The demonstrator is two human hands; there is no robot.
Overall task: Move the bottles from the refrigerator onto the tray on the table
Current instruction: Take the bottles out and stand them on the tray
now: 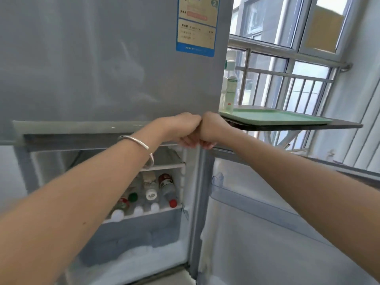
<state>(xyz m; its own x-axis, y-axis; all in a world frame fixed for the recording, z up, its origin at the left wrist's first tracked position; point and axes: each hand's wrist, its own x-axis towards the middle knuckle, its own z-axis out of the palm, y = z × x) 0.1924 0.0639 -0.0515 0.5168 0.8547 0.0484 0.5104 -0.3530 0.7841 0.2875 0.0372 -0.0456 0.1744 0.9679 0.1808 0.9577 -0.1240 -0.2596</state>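
Both hands met at frame centre, knuckles touching. The left hand (183, 128), with a silver bracelet (135, 140) on its wrist, had its fingers curled under; what they held was hidden, so I couldn't tell. The right hand (213, 128) had its fingers curled too, seemingly clamped on the top corner of the open lower door (267, 233); the contact itself was hidden behind the knuckles.

The refrigerator (102, 68) filled the left, its top cut off, with a blurred, unreadable energy label (196, 25) at upper centre. The bottles (151, 194) lay on a shelf inside the lower compartment at lower centre, caps facing out. They were blurry, partly hidden by the left forearm, and the count was unclear.

The green tray (287, 118) sat on the dark table (339, 126) at centre right. One clear bottle (229, 89) stood on the tray's left end, half hidden by the refrigerator's edge.
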